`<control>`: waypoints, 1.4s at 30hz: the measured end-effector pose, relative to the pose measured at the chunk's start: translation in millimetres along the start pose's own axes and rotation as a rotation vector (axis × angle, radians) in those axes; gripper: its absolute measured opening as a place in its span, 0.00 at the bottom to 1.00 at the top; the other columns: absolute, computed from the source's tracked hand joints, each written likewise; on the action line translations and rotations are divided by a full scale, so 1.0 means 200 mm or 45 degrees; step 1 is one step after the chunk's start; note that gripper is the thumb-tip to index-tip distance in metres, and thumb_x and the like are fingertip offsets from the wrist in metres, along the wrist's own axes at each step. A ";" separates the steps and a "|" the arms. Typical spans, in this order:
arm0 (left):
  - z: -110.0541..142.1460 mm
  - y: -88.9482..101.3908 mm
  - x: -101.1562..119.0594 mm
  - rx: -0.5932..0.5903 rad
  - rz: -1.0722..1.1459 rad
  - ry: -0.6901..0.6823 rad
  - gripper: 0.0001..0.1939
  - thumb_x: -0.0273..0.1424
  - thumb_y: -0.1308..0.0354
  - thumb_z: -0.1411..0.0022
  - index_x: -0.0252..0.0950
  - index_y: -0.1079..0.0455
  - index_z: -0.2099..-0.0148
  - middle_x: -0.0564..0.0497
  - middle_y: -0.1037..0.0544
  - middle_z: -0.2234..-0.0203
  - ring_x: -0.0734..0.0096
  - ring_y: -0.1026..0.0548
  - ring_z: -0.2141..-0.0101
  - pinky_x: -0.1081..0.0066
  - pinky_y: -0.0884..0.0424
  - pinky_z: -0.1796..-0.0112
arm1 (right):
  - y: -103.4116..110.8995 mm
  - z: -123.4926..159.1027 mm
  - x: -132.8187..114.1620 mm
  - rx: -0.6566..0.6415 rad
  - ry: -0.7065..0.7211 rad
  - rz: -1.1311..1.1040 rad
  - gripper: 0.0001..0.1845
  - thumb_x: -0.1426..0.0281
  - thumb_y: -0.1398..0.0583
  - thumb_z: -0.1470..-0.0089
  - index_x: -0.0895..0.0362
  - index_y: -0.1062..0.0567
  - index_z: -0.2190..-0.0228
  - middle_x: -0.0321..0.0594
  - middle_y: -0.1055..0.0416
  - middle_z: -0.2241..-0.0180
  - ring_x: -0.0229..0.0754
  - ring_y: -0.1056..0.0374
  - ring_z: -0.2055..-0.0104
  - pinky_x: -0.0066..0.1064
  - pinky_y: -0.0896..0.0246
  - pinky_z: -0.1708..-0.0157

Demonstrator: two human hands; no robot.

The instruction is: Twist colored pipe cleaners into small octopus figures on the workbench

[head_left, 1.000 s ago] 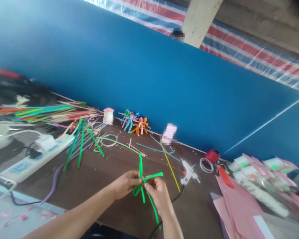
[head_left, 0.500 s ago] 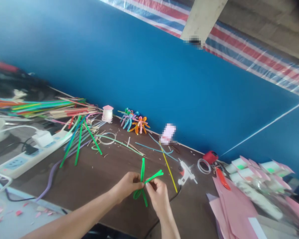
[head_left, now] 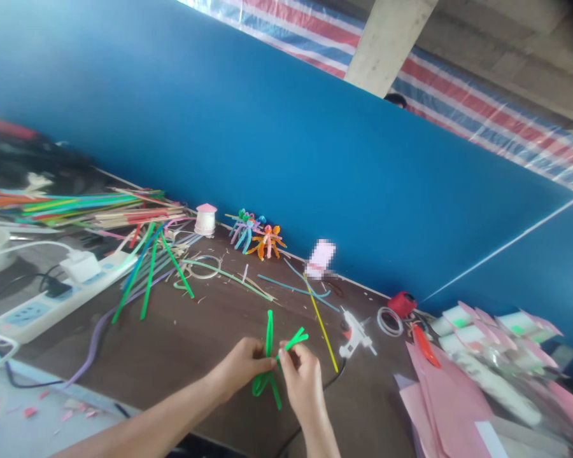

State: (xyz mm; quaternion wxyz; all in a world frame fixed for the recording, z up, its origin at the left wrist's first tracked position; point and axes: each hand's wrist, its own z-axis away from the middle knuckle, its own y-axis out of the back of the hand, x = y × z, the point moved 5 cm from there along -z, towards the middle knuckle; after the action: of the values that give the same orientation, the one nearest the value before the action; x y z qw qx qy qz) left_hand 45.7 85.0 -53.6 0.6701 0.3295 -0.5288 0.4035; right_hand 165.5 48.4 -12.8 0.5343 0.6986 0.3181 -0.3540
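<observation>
Between my hands is a bent green pipe cleaner (head_left: 269,331), crossed into loops with ends sticking up, to the right and down. My left hand (head_left: 246,367) pinches it near the crossing, thumb and finger closed. With thumb and fingertips my right hand (head_left: 302,369) grips the part that points up to the right. Both hands are low over the dark table (head_left: 210,420). To the right lie a yellow pipe cleaner (head_left: 322,327) and a white glue gun (head_left: 356,334). Small pipe-cleaner figures (head_left: 268,242), orange and multicoloured, stand by the blue partition.
A white power strip (head_left: 42,305) with plugs lies at left, near a pile of coloured pipe cleaners (head_left: 86,207). Pink sheets (head_left: 446,401) and white rolls (head_left: 496,388) cover the right side. A blue partition (head_left: 286,146) rises behind the table.
My right hand has shifted slightly, and the right-pointing green end has tilted more upright. Both hands and the pipe cleaner sit a little lower in view.
</observation>
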 end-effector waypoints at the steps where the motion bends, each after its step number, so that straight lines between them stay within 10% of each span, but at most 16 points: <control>1: 0.01 0.00 0.00 -0.023 0.005 0.030 0.16 0.41 0.42 0.60 0.31 0.37 0.80 0.59 0.42 0.87 0.79 0.46 0.81 0.76 0.50 0.78 | 0.00 -0.01 0.01 -0.022 -0.046 -0.058 0.15 0.61 0.46 0.49 0.60 0.26 0.70 0.42 0.29 0.77 0.42 0.33 0.75 0.27 0.39 0.75; 11: 0.01 0.00 0.03 0.006 -0.364 -0.018 0.14 0.36 0.45 0.59 0.35 0.46 0.84 0.60 0.49 0.88 0.79 0.49 0.81 0.75 0.54 0.80 | 0.13 -0.04 -0.18 0.286 0.294 0.354 0.14 0.66 0.41 0.53 0.56 0.31 0.63 0.44 0.33 0.64 0.46 0.37 0.61 0.37 0.44 0.60; 17: 0.01 -0.01 0.04 0.036 -0.525 -0.130 0.15 0.34 0.47 0.58 0.35 0.51 0.84 0.59 0.50 0.87 0.80 0.51 0.80 0.76 0.56 0.80 | 0.05 -0.04 -0.31 0.114 0.416 0.744 0.06 0.69 0.40 0.54 0.55 0.32 0.79 0.38 0.33 0.76 0.44 0.40 0.67 0.43 0.56 0.54; 26: -0.01 -0.05 -0.02 -0.074 -0.110 -0.166 0.14 0.36 0.42 0.59 0.33 0.42 0.82 0.59 0.46 0.87 0.81 0.50 0.81 0.77 0.53 0.80 | -0.04 -0.07 -0.28 -0.114 0.447 0.527 0.09 0.73 0.45 0.49 0.54 0.28 0.78 0.36 0.30 0.77 0.40 0.36 0.68 0.37 0.56 0.53; 34: 0.00 0.03 0.01 -0.019 0.307 0.106 0.16 0.41 0.40 0.58 0.30 0.33 0.77 0.57 0.36 0.87 0.81 0.45 0.84 0.76 0.52 0.80 | 0.26 -0.04 -0.19 0.470 0.370 0.239 0.08 0.68 0.47 0.47 0.56 0.28 0.71 0.43 0.30 0.71 0.43 0.35 0.66 0.35 0.43 0.61; 42: 0.01 0.00 0.05 -0.124 0.600 0.175 0.16 0.39 0.37 0.60 0.31 0.33 0.74 0.55 0.32 0.84 0.80 0.39 0.83 0.76 0.46 0.80 | 0.05 0.02 0.00 -0.201 0.026 0.053 0.09 0.66 0.44 0.51 0.57 0.25 0.74 0.40 0.27 0.76 0.42 0.33 0.72 0.28 0.41 0.71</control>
State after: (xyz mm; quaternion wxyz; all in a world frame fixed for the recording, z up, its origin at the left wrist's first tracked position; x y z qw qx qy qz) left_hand 45.9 85.7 -44.5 0.6070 0.1361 -0.5631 0.5440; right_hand 173.3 41.9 -8.3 0.5918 0.6643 0.3358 -0.3096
